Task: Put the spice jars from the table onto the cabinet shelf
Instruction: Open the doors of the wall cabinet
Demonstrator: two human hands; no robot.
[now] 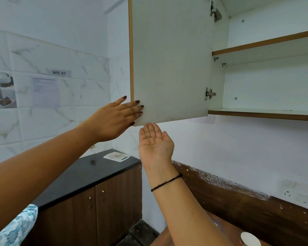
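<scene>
At the left of the frame, printed sheets (44, 91) and a "WS 07" label (59, 73) are hanging on the tiled wall. Below them a white board (116, 156) is lying on a black-topped low cabinet (82, 174). The left grip (114, 119) is released, its straight fingers pressing flat on the lower left corner of the open cabinet door (171, 59). Just right of it the right grip (156, 141), palm up and relaxed, is reaching to the door's bottom edge, holding nothing. Further right the wall cabinet is showing its upper shelf (265, 43) and lower shelf (263, 114), with white panels behind them. At the bottom right edge a white round top, seemingly a spice jar (250, 238), is sitting on the brown desk (226, 228), well below the shelves.
</scene>
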